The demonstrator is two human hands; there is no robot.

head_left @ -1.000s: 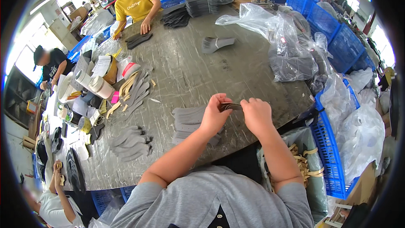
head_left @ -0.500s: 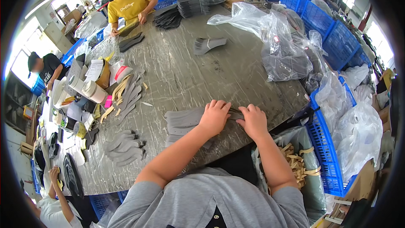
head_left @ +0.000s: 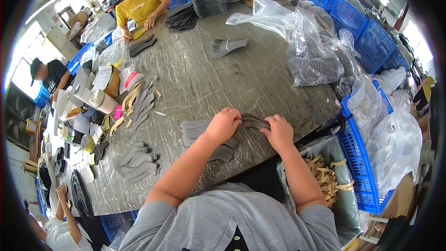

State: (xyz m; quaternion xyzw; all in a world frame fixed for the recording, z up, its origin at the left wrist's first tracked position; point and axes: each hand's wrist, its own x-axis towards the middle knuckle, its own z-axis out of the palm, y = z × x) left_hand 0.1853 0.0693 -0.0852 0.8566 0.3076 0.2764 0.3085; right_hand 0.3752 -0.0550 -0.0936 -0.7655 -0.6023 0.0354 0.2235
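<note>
A thin stack of curved dark-grey cut pieces (head_left: 253, 122) stretches between my hands over the near side of the table, bowed up in the middle. My left hand (head_left: 224, 124) is closed on its left end, and my right hand (head_left: 280, 132) pinches the right end between thumb and fingers. Partly hidden under my left hand and forearm lie flat grey cut pieces (head_left: 191, 131) in overlapping rows. Farther left is a loose group of similar grey pieces (head_left: 137, 161), and a small tied bundle of them (head_left: 228, 47) rests toward the far side.
Clear plastic bags (head_left: 313, 62) cover the table's far right. A blue crate (head_left: 355, 167) and a bin of tan strips (head_left: 327, 179) stand at my right. Jars and tape rolls (head_left: 100, 102) crowd the left. A co-worker in yellow (head_left: 141, 4) handles a yellow piece across the table.
My left hand has shifted slightly left and my hands have moved apart, showing more of the bowed stack between them. The co-worker across has lowered the yellow piece.
</note>
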